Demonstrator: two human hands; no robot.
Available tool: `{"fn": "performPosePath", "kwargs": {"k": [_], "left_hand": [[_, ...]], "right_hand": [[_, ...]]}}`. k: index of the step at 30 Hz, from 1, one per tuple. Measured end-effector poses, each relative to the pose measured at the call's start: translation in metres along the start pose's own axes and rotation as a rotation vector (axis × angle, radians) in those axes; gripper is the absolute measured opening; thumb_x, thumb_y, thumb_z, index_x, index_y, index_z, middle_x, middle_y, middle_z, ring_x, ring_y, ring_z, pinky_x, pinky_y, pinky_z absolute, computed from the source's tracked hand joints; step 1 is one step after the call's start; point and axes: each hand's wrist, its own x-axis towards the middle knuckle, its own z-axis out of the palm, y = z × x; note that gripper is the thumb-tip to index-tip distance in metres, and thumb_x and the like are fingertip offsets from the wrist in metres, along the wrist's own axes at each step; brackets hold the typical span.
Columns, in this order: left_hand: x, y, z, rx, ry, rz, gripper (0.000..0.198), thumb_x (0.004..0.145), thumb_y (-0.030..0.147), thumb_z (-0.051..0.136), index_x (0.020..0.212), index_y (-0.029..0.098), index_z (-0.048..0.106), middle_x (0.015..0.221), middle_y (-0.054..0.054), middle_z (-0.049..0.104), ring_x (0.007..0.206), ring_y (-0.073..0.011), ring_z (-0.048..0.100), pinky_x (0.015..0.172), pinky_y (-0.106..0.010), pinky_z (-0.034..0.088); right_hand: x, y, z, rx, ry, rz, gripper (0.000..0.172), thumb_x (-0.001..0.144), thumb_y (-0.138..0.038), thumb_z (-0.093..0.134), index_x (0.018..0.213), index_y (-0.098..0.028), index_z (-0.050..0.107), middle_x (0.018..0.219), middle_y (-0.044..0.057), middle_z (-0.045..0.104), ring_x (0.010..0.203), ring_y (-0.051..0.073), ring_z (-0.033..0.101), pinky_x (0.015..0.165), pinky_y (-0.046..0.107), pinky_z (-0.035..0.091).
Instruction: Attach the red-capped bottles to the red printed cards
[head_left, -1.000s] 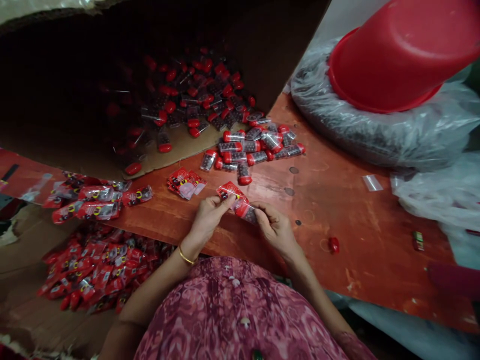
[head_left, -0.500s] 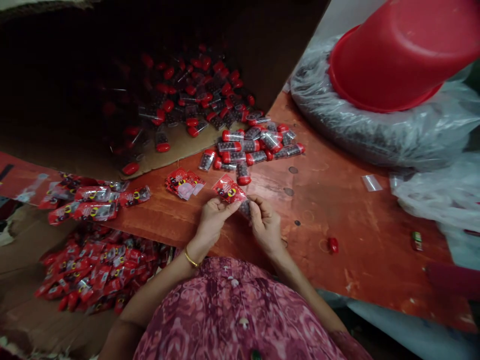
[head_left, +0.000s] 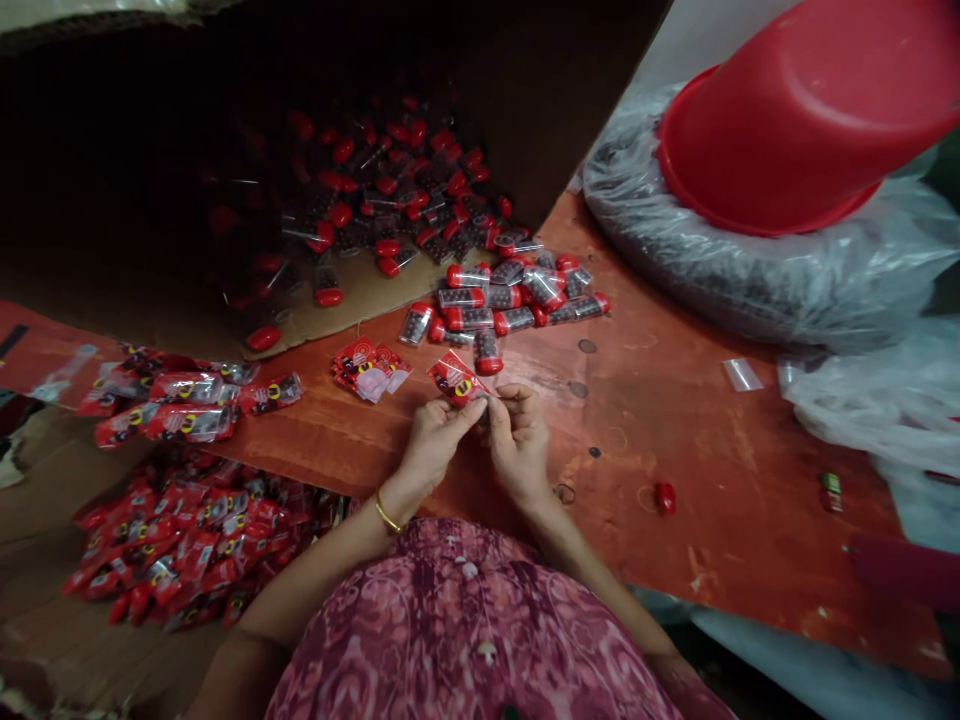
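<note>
My left hand [head_left: 433,441] and my right hand [head_left: 516,440] meet over the red-brown table [head_left: 697,440], both pinched on one small red printed packet [head_left: 454,379] held between them. Whatever sits inside the packet is hidden by my right fingers. Just left of it lies a small stack of empty red packets [head_left: 369,367]. Beyond my hands a heap of clear tubes with red caps [head_left: 504,295] spills out of a tipped cardboard box [head_left: 225,150].
Filled packets [head_left: 184,400] lie at the table's left edge, and many more are piled in a carton [head_left: 191,545] below. A red plastic basin [head_left: 802,110] rests on a plastic-wrapped bundle [head_left: 750,260] at the right. A loose red cap [head_left: 665,496] lies on the table.
My right hand has slid left and up until it meets my left hand. The tube that showed at the packet's mouth is out of sight behind my fingers.
</note>
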Motion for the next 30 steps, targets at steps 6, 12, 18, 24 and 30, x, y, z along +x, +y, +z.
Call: {"fn": "performPosePath", "kwargs": {"k": [6, 12, 18, 24, 30], "left_hand": [[0.001, 0.010, -0.007, -0.071, 0.053, 0.039, 0.034, 0.054, 0.042, 0.080, 0.061, 0.013, 0.064, 0.056, 0.001, 0.061, 0.052, -0.0069, 0.050, 0.053, -0.020, 0.039], [-0.005, 0.008, -0.011, -0.051, -0.064, 0.000, 0.033, 0.060, 0.043, 0.078, 0.064, 0.012, 0.066, 0.058, -0.001, 0.063, 0.054, -0.0089, 0.054, 0.058, -0.022, 0.044], [-0.010, 0.055, -0.070, -0.092, 0.300, 0.050, 0.022, 0.068, 0.033, 0.073, 0.076, 0.014, 0.066, 0.075, -0.006, 0.071, 0.075, -0.0162, 0.067, 0.076, -0.027, 0.050], [-0.015, 0.101, -0.130, -0.247, 0.669, 0.182, 0.040, 0.089, 0.046, 0.037, 0.088, 0.015, 0.061, 0.092, -0.011, 0.070, 0.088, -0.0166, 0.067, 0.081, -0.029, 0.051], [-0.003, 0.067, -0.100, 0.178, 0.631, 0.257, 0.037, 0.078, 0.040, 0.056, 0.107, 0.017, 0.059, 0.101, -0.010, 0.070, 0.081, -0.0175, 0.068, 0.077, -0.031, 0.050]], "right_hand": [[0.005, -0.005, -0.007, 0.161, -0.271, 0.137, 0.032, 0.080, -0.048, 0.058, 0.098, -0.023, 0.048, 0.065, -0.006, 0.057, 0.048, 0.009, 0.054, 0.052, 0.023, 0.046], [0.014, 0.002, 0.002, 0.048, -0.224, 0.004, 0.029, 0.072, -0.046, 0.067, 0.079, -0.021, 0.053, 0.054, -0.007, 0.051, 0.044, 0.008, 0.046, 0.045, 0.021, 0.038], [0.044, -0.007, 0.005, -0.631, -0.254, -0.430, 0.030, 0.086, -0.045, 0.051, 0.095, -0.018, 0.061, 0.083, 0.007, 0.065, 0.078, 0.020, 0.058, 0.072, 0.034, 0.048], [0.073, 0.013, -0.021, -1.180, -0.313, -0.513, 0.042, 0.091, -0.032, 0.044, 0.127, -0.012, 0.053, 0.124, 0.019, 0.057, 0.114, 0.031, 0.047, 0.094, 0.047, 0.039], [0.030, -0.008, -0.026, -0.916, -0.193, -0.370, 0.037, 0.086, -0.041, 0.050, 0.113, -0.019, 0.061, 0.123, 0.017, 0.057, 0.116, 0.035, 0.047, 0.096, 0.058, 0.033]]}}
